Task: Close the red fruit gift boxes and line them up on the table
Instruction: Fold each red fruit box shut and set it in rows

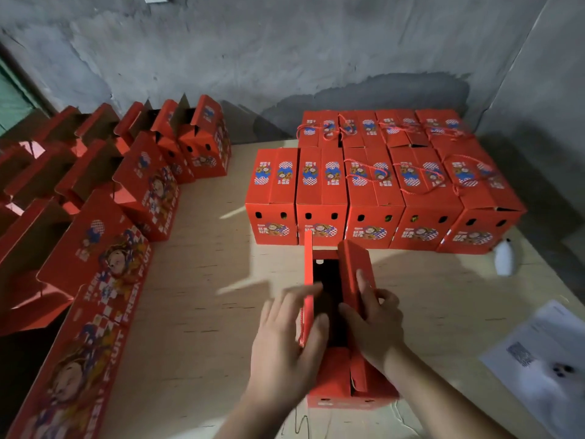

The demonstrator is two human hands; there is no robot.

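Note:
A red fruit gift box stands in front of me on the wooden table, its top open and its inside dark. My left hand presses against the upright left lid flap. My right hand grips the right lid flap, which leans inward over the opening. Behind it, closed red boxes stand in two rows; some carry red rope handles.
Several open red boxes with raised flaps line the table's left side. A small white bottle stands at the right, near the closed row. A white printed sheet lies at the right front edge. A grey concrete wall rises behind.

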